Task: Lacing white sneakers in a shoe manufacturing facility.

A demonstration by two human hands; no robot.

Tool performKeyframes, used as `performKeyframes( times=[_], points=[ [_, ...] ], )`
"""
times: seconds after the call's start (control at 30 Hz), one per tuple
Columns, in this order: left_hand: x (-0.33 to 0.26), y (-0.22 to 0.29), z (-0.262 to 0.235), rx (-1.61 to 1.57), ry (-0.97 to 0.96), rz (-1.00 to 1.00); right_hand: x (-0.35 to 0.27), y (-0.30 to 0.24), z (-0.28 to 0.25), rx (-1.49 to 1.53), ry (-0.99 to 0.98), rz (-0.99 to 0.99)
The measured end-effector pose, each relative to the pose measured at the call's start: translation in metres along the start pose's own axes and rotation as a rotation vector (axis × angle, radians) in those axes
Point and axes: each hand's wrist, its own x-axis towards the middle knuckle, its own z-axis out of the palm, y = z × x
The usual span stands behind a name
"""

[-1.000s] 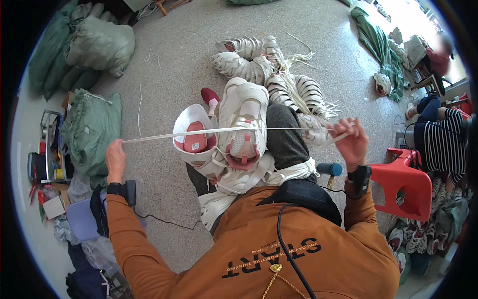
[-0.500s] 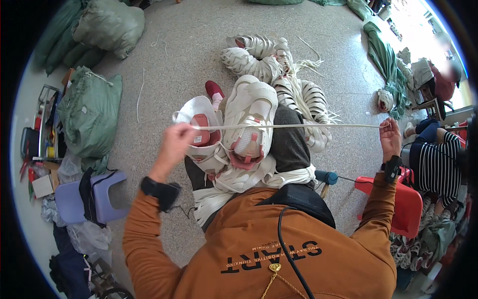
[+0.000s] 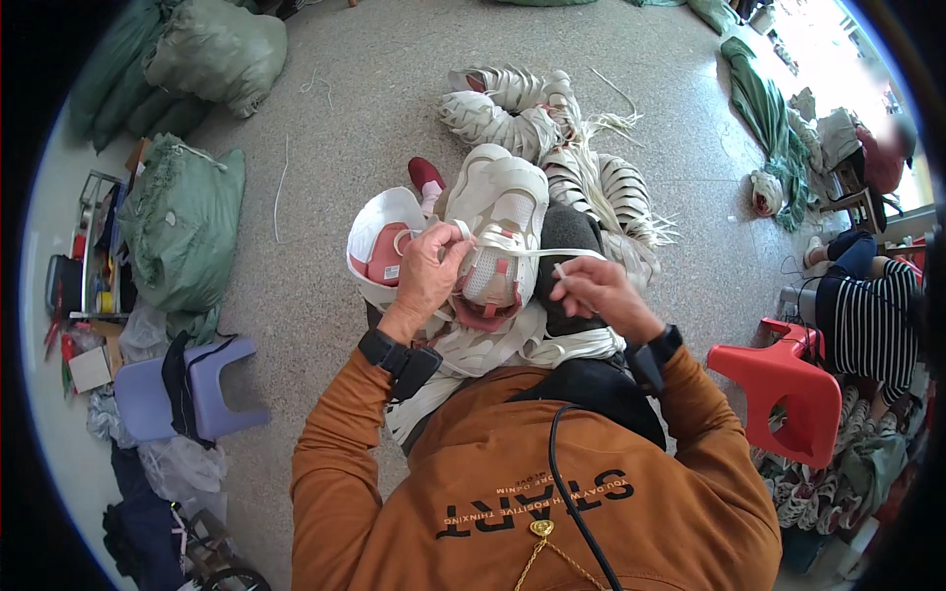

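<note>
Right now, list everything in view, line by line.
sneaker: one, white with pink lining, on the lap
lace: one, white, stretched between both hands
lace bundles: a heap, white, on the floor beyond the knees
sacks: several, green, left floor
stool: one, lilac, lower left
red stool: one, right
another person: striped top, right edge
left hand: grip on the lace at the sneaker
right hand: pinching the lace end

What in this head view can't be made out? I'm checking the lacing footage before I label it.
- Left hand fingers: their tips are hidden against the white shoe, so the grip on the white lace is unclear.
- Lace eyelets: too small.
- Lap: covered by the pile of white laces.
- Seated person in striped top: cut off by the rim.
</note>
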Motion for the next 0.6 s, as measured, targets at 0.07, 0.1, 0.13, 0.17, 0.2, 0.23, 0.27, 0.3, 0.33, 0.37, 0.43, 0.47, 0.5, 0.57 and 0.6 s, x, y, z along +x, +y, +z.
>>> performKeyframes(
  times=[0.07, 0.1, 0.13, 0.17, 0.2, 0.23, 0.27, 0.3, 0.33, 0.37, 0.43, 0.47, 0.5, 0.57, 0.6],
  points=[
    [0.004, 0.001, -0.001, 0.183, -0.027, -0.005, 0.01, 0.011, 0.01, -0.078, -0.029, -0.017],
    [0.006, 0.002, -0.002, 0.182, -0.032, -0.003, 0.015, 0.016, 0.013, -0.075, -0.025, -0.018],
    [0.007, 0.003, -0.003, 0.291, -0.054, 0.073, 0.019, 0.02, 0.015, -0.089, -0.009, -0.074],
    [0.009, 0.004, -0.004, 0.399, -0.077, 0.149, 0.023, 0.024, 0.016, -0.104, 0.008, -0.129],
    [0.01, 0.007, -0.005, 0.396, -0.083, 0.151, 0.026, 0.026, 0.018, -0.101, 0.014, -0.128],
    [0.01, 0.011, -0.005, 0.484, -0.106, 0.221, 0.03, 0.028, 0.018, -0.124, 0.043, -0.172],
    [0.011, 0.014, -0.004, 0.572, -0.128, 0.292, 0.033, 0.029, 0.017, -0.148, 0.074, -0.215],
    [0.01, 0.015, -0.002, 0.57, -0.133, 0.293, 0.035, 0.027, 0.019, -0.195, 0.097, -0.235],
    [0.009, 0.016, 0.0, 0.65, -0.12, 0.363, 0.036, 0.026, 0.022, -0.192, 0.101, -0.233],
    [0.008, 0.016, 0.002, 0.73, -0.106, 0.433, 0.036, 0.025, 0.024, -0.268, 0.115, -0.235],
    [0.009, 0.02, -0.002, 0.721, -0.123, 0.361, 0.037, 0.02, 0.026, -0.431, 0.155, -0.296],
    [0.009, 0.022, -0.004, 0.715, -0.133, 0.282, 0.039, 0.021, 0.026, -0.429, 0.162, -0.296],
    [0.006, 0.027, -0.002, 0.712, -0.139, 0.288, 0.042, 0.024, 0.024, -0.536, 0.172, -0.416],
    [-0.009, 0.038, 0.007, 0.5, -0.183, 0.03, 0.044, 0.023, 0.022, -0.681, 0.183, -0.576],
    [-0.019, 0.043, 0.013, 0.499, -0.186, 0.03, 0.045, 0.022, 0.022, -0.68, 0.186, -0.574]
  ],
)
